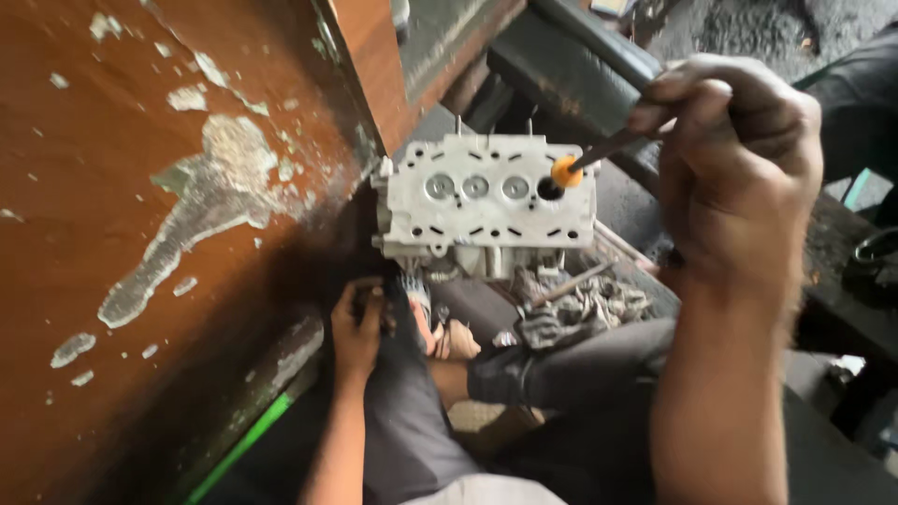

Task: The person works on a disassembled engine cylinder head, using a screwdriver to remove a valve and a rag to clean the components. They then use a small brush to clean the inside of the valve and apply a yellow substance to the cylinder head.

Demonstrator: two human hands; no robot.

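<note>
A grey metal cylinder head (486,210) stands on edge in front of me, its face showing three valves and one dark open port at the right. My right hand (739,178) is closed on a thin dark tool (608,148) whose orange rubber tip (566,172) touches the rim of that open port. My left hand (360,323) is low at the left, below the head's lower left corner, fingers curled around something small and dark that I cannot make out.
A brown wooden surface with flaking paint (159,215) fills the left side. A heap of dirty rags and a metal rod (571,304) lies below the head. My legs in grey trousers (524,393) and a foot (449,341) are underneath. A dark bench edge (580,65) runs behind.
</note>
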